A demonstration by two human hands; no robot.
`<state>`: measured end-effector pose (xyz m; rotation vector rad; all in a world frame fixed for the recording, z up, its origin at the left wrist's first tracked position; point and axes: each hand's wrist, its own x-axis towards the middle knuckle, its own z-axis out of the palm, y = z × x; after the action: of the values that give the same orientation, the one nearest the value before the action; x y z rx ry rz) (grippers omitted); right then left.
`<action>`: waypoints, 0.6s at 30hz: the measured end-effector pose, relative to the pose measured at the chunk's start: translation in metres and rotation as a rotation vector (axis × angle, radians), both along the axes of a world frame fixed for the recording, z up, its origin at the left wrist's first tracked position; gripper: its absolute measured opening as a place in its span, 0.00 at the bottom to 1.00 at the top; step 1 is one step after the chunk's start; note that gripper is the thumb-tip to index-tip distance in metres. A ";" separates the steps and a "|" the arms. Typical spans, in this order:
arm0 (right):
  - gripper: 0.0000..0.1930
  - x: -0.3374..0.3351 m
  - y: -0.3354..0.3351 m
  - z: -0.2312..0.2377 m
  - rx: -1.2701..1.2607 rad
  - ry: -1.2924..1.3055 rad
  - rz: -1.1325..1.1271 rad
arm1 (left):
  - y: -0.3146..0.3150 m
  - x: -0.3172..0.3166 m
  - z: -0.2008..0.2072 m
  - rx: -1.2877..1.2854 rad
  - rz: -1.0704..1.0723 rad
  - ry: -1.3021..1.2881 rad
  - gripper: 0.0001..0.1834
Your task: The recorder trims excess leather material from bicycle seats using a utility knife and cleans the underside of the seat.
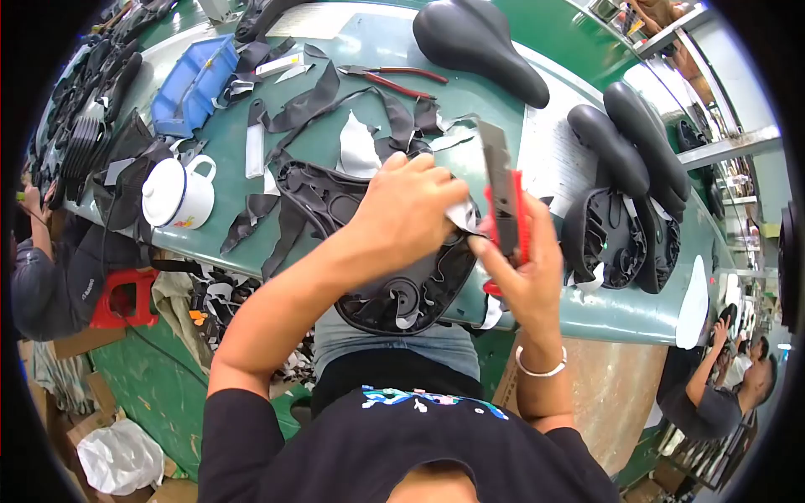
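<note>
Green is covering my counter, where black strips are lying among a blue bin, a white mug and red-handled pliers. An upturned black saddle is resting at the near edge; my left hand is pinching a pale flap at its rim, and my right hand is wrapping its fingers around a red-and-grey tool. More saddles are lying to the right; below, a red stool and green floor are showing, with people appearing at both sides.
</note>
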<state>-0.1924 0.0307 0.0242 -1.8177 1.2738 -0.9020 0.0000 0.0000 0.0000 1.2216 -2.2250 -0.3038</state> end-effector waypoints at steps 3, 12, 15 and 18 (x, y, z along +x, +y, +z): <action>0.29 -0.038 0.006 -0.007 -0.079 0.064 -0.085 | -0.011 0.012 -0.003 0.107 -0.021 0.129 0.08; 0.31 -0.040 0.029 -0.015 -0.258 0.621 0.104 | -0.007 -0.003 0.014 0.620 0.216 1.244 0.17; 0.27 -0.033 0.059 -0.016 -0.154 0.544 -0.018 | -0.004 0.003 0.024 0.612 0.265 1.654 0.17; 0.25 -0.020 0.037 -0.008 -0.166 0.608 -0.021 | 0.001 0.013 0.015 0.679 -0.108 1.459 0.08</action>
<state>-0.2121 0.0682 0.0162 -2.3190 1.6155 -0.4808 0.0128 0.0013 0.0152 0.6720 -0.8723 -1.4949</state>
